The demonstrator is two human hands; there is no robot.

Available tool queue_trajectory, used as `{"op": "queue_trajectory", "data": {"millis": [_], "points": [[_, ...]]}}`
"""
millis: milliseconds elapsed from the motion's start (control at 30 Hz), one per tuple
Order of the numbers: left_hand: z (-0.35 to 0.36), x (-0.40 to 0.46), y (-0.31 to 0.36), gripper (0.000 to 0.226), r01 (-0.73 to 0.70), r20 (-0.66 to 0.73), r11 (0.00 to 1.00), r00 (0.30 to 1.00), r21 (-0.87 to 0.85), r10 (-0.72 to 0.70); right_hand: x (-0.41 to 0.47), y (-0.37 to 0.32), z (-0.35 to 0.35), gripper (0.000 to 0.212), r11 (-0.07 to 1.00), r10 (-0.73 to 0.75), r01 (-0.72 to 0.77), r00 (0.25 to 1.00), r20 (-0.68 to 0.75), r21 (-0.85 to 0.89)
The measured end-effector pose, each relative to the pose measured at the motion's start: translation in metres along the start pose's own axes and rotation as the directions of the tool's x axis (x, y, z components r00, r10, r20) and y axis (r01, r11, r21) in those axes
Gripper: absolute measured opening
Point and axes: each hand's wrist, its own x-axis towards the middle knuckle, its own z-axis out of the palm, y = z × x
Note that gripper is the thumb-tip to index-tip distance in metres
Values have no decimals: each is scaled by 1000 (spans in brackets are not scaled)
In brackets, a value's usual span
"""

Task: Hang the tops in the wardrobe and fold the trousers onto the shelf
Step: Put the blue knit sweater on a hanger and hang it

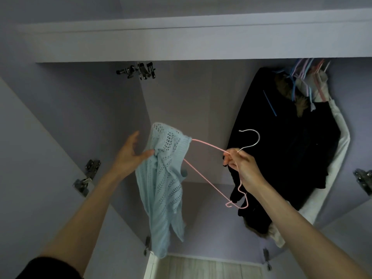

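Head camera, tilted up into the open lilac wardrobe (181, 47): I hold one pale blue open-knit top (163, 178) on one pink wire hanger with a silver hook (211, 172) in front of the wardrobe opening. My right hand (241, 168) pinches the hanger just below its hook, fingers curled round the wire; the hook points up and to the right, toward the hanging clothes. The hanger's long axis slants from upper left, where one end sits inside the top's shoulder, down to lower right, where the other end is bare. My left hand (130, 156) is spread, fingers straight, thumb touching the knit near its shoulder. The top drapes from that one end of the hanger and hangs lengthwise downward, its lower edge near the bottom of the wardrobe opening. At upper right one black garment (291, 148) hangs inside the wardrobe, with white fabric (340, 148) just behind it and a cluster of coloured hangers (306, 77) above; their number I cannot tell. Two metal hinges (86, 176) show, one on each door, and a bunch of metal clips (138, 71) hangs at upper centre.
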Motion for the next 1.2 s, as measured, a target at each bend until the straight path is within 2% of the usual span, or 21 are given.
{"op": "queue_trajectory", "data": {"millis": [67, 133, 200, 267, 333, 400, 467, 500, 533, 633, 667, 800, 933, 1067, 1200], "points": [[12, 0, -2, 51, 15, 64, 997, 998, -73, -10, 3, -3, -3, 26, 997, 4, -5, 1000, 5, 75], [21, 2, 5, 20, -38, -1, 991, 999, -126, 38, 5, -8, -6, 27, 988, 13, -16, 1000, 24, 153], [21, 8, 15, 6, -86, -91, 983, 993, -165, 71, 7, -11, -10, 27, 974, 23, -29, 999, 27, 225], [13, 14, 26, 9, -154, -147, 980, 980, -123, 135, 7, -13, -16, 26, 972, 21, -24, 1000, 12, 232], [-4, 20, 40, 10, -251, -196, 968, 950, -27, 241, 7, -11, -22, 26, 987, -9, 9, 1000, -5, 159], [-25, 26, 58, 15, -332, -223, 939, 912, 93, 344, 4, -1, -25, 26, 996, -92, 92, 996, -19, -13], [-39, 30, 75, 20, -380, -184, 894, 886, 235, 425, 5, 5, -21, 25, 968, -166, 157, 986, -33, -194], [-42, 31, 81, 20, -392, -156, 872, 880, 294, 448, 6, 5, -18, 24, 958, -189, 173, 981, -47, -230], [-42, 32, 85, 17, -395, -130, 858, 881, 329, 455, 8, 4, -15, 24, 957, -207, 187, 976, -69, -224], [-39, 28, 90, 12, -378, -101, 864, 897, 334, 431, 12, 2, -9, 25, 994, -85, 94, 988, -132, 60], [-39, 26, 92, 14, -382, -104, 865, 895, 325, 434, 11, 7, -6, 26, 992, -70, 82, 989, -128, 91], [-47, 23, 99, 10, -426, -95, 837, 871, 342, 482, 3, 17, 11, 27, 986, -142, 137, 989, -46, -95], [-57, 23, 96, 4, -420, -64, 835, 880, 355, 470, 8, 7, 17, 28, 990, -72, 77, 996, -48, 116], [-60, 23, 91, 6, -454, -63, 794, 852, 404, 520, 7, 4, 30, 28, 990, -130, 134, 989, 78, -47], [-67, 22, 87, 9, -472, -74, 789, 839, 393, 539, 16, -7, 39, 28, 981, -38, 18, 995, 98, 193]]}}
